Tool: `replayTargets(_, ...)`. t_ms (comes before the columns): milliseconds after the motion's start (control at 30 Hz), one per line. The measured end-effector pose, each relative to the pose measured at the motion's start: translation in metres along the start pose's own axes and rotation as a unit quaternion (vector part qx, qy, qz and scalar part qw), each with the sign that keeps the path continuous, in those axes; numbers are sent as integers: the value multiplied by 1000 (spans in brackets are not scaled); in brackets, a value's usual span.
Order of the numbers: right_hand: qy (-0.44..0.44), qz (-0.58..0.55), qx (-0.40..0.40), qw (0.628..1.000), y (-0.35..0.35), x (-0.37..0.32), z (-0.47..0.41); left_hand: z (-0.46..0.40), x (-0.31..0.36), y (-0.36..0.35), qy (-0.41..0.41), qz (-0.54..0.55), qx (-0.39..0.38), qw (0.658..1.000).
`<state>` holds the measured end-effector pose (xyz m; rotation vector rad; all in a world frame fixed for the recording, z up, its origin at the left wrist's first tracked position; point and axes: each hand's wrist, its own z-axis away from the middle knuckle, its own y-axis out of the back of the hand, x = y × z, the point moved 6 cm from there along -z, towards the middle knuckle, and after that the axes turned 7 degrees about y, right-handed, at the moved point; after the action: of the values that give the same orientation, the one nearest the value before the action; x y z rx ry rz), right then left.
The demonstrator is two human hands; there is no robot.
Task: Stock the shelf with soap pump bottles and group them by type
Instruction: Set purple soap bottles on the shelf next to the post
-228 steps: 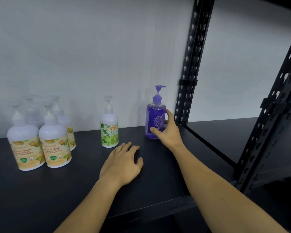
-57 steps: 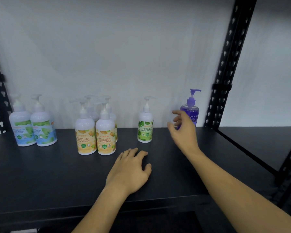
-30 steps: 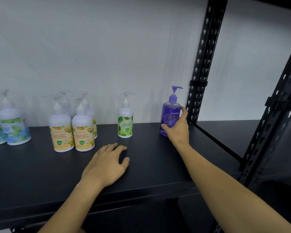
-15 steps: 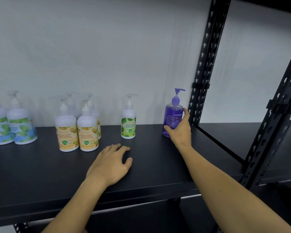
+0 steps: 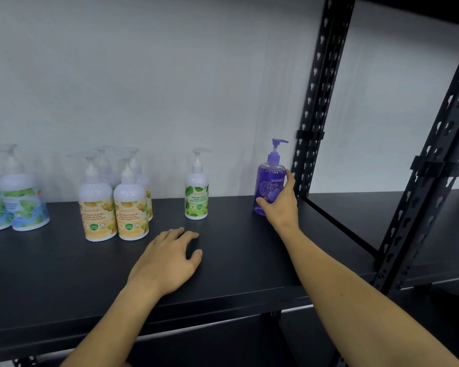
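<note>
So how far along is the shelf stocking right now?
Mostly done: the yellow-label bottles stand clustered, the blue-label bottles sit together at far left, and one green-label bottle stands alone. In hand: the right hand grips the purple bottle near the post. The left hand rests on the shelf. Left: releasing it.

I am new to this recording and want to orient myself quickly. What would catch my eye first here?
The purple bottle stands out first: it stands upright at the right end of the black shelf, gripped by the right hand. The left hand rests on the shelf in front. Further left stand the orange-label bottles in a cluster.
</note>
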<state>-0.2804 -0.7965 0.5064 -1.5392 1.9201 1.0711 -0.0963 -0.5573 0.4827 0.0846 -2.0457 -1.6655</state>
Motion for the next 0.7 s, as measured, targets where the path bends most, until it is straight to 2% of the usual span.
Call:
replayTargets(367, -36, -14, -5, 999, 3, -3, 8, -3, -2, -1, -9, 8, 20, 1000)
replayTargets(467, -73, 49, -24, 996, 3, -9, 25, -3, -1, 2, -10, 9, 22, 1000)
replayTargets(600, -120, 219, -140, 958, 0, -25, 60, 1, 1, 11, -12, 22, 43, 999)
replayTargets(700, -79, 268, -227, 933, -3, -53, 89, 11, 3, 19, -14, 28, 61, 998)
